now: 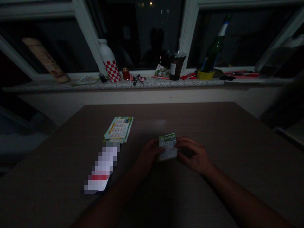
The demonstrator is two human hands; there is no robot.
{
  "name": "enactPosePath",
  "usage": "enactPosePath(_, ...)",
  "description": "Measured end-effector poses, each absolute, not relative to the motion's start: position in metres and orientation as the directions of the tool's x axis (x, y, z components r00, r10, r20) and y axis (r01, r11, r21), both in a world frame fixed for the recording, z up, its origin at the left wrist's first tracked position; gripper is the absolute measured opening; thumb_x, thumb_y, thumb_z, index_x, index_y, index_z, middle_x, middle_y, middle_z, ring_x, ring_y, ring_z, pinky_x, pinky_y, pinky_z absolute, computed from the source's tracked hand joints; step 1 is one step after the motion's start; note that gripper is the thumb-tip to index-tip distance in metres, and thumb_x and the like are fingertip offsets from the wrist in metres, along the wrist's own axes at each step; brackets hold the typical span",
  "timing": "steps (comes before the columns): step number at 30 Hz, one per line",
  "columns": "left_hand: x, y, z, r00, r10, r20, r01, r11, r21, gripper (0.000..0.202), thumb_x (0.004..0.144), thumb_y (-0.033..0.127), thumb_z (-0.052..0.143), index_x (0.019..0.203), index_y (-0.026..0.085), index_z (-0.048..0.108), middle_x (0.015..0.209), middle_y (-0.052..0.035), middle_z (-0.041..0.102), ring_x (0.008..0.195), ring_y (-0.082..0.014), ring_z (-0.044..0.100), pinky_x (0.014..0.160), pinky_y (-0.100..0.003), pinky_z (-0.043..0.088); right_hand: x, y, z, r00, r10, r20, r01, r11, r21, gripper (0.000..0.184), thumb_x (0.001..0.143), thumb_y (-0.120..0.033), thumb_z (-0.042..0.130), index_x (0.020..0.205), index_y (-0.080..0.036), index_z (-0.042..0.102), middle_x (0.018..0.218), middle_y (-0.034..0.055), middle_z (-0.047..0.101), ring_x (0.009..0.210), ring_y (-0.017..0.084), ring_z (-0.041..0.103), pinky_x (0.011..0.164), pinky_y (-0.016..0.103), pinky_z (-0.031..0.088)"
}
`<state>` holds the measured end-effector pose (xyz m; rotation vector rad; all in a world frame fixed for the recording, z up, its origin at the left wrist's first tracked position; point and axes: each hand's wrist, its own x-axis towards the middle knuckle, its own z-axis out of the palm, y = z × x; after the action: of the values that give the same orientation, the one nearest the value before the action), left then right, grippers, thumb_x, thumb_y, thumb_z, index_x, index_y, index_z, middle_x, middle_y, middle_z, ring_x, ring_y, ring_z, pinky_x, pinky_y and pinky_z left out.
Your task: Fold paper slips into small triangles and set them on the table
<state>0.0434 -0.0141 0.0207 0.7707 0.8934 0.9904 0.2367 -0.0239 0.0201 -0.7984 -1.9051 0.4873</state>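
Between my two hands is a small folded paper card (pixel 167 153), printed green along its top with a pale grey lower part. My left hand (pixel 149 155) grips its left edge, thumb lying over the front. On the opposite edge, my right hand (pixel 193 153) pinches the card between thumb and fingers. The light is dim, so the fingers behind the card are hidden. To the left on the table lies a small pile of printed cards (pixel 119 128), green-edged with rows of red and orange print.
A phone-like flat thing with a blurred bright face (pixel 103 167) lies on the brown table (pixel 201 117) near my left forearm. Behind, the granite windowsill (pixel 152 83) holds a checkered bottle (pixel 111 66), a dark cup (pixel 176 68), a green glass bottle (pixel 214 50) and a tall tan cylinder (pixel 46 60).
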Motion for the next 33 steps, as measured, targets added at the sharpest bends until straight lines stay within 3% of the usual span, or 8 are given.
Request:
enactPosePath(2, 0.04, -0.014, 0.02, 0.177, 0.968, -0.177, -0.278, 0.221, 0.935, 0.037, 0.066, 0.02, 0.069, 0.1, 0.018, 0.055, 0.097, -0.0053, 0.065, 0.085, -0.0195, 0.062, 0.075, -0.031, 0.049, 0.237, -0.023, 0.019, -0.314, 0.713, 0.626, 0.322, 0.701, -0.637, 0.023, 0.077, -0.015, 0.064, 0.098, -0.023, 0.062, 0.101, 0.0088, 0.064, 0.093, 0.022, 0.062, 0.079, 0.035, 0.051)
enactPosePath(5, 0.032, -0.018, 0.027, 0.1, 0.991, 0.093, 0.032, -0.097, 0.995, 0.042, 0.072, 0.025, 0.067, 0.112, 0.02, 0.053, 0.118, -0.0087, 0.057, 0.105, -0.0233, 0.055, 0.087, -0.034, 0.044, 0.236, -0.022, 0.019, -0.313, 0.723, 0.616, 0.346, 0.691, -0.635, 0.022, 0.078, -0.015, 0.063, 0.098, -0.023, 0.062, 0.098, 0.0079, 0.064, 0.09, 0.02, 0.062, 0.077, 0.033, 0.051)
enactPosePath(9, 0.027, -0.028, 0.04, 0.289, 0.879, 0.38, 0.331, -0.464, 0.822, 0.03, 0.071, 0.029, 0.069, 0.1, 0.021, 0.063, 0.113, -0.0076, 0.059, 0.11, -0.0233, 0.051, 0.096, -0.033, 0.036, 0.234, -0.022, 0.021, -0.301, 0.728, 0.616, 0.391, 0.683, -0.617, 0.012, 0.081, -0.017, 0.061, 0.091, -0.022, 0.062, 0.083, 0.0052, 0.062, 0.077, 0.017, 0.061, 0.067, 0.03, 0.049)
enactPosePath(13, 0.033, -0.03, 0.035, 0.268, 0.919, 0.289, 0.483, -0.388, 0.785, 0.017, 0.083, 0.033, 0.054, 0.084, 0.018, 0.064, 0.082, -0.0035, 0.064, 0.079, -0.0174, 0.058, 0.074, -0.029, 0.043, 0.234, -0.021, 0.025, -0.256, 0.729, 0.635, 0.491, 0.664, -0.564, 0.006, 0.081, -0.021, 0.061, 0.087, -0.021, 0.063, 0.083, 0.0052, 0.06, 0.079, 0.018, 0.058, 0.068, 0.032, 0.048)
enactPosePath(18, 0.037, -0.023, 0.021, 0.183, 0.979, 0.085, 0.515, -0.169, 0.84, 0.026, 0.085, 0.038, 0.049, 0.083, 0.017, 0.064, 0.073, -0.0009, 0.064, 0.067, -0.015, 0.058, 0.062, -0.026, 0.042, 0.236, -0.014, 0.018, -0.324, 0.796, 0.511, 0.574, 0.595, -0.563, 0.008, 0.083, -0.021, 0.058, 0.09, -0.022, 0.063, 0.085, 0.0036, 0.068, 0.082, 0.019, 0.061, 0.079, 0.036, 0.044)
enactPosePath(20, 0.036, -0.019, 0.016, 0.162, 0.982, 0.096, 0.62, -0.177, 0.765, 0.023, 0.085, 0.034, 0.05, 0.079, 0.016, 0.063, 0.075, -0.0021, 0.064, 0.071, -0.0161, 0.058, 0.066, -0.027, 0.042, 0.236, -0.01, 0.013, -0.392, 0.823, 0.411, 0.595, 0.568, -0.569, 0.007, 0.084, -0.02, 0.058, 0.087, -0.022, 0.064, 0.082, 0.0022, 0.069, 0.078, 0.018, 0.062, 0.078, 0.035, 0.044)
enactPosePath(25, 0.03, -0.003, 0.006, 0.223, 0.944, 0.245, 0.862, -0.308, 0.403, 0.017, 0.083, 0.029, 0.053, 0.086, 0.016, 0.062, 0.09, -0.007, 0.062, 0.091, -0.0232, 0.054, 0.082, -0.037, 0.039, 0.229, -0.011, 0.007, -0.476, 0.836, 0.272, 0.664, 0.544, -0.513, 0.007, 0.081, -0.02, 0.06, 0.076, -0.021, 0.065, 0.07, 0.0004, 0.066, 0.07, 0.016, 0.06, 0.072, 0.031, 0.042)
enactPosePath(33, 0.035, -0.008, 0.007, 0.408, 0.868, 0.283, 0.846, -0.476, 0.24, 0.03, 0.085, 0.031, 0.053, 0.113, 0.019, 0.053, 0.119, -0.0096, 0.053, 0.111, -0.0264, 0.045, 0.093, -0.042, 0.035, 0.231, -0.01, 0.008, -0.527, 0.811, 0.254, 0.622, 0.571, -0.536, 0.007, 0.08, -0.02, 0.062, 0.075, -0.02, 0.066, 0.072, 0.0008, 0.065, 0.071, 0.016, 0.059, 0.073, 0.03, 0.042)
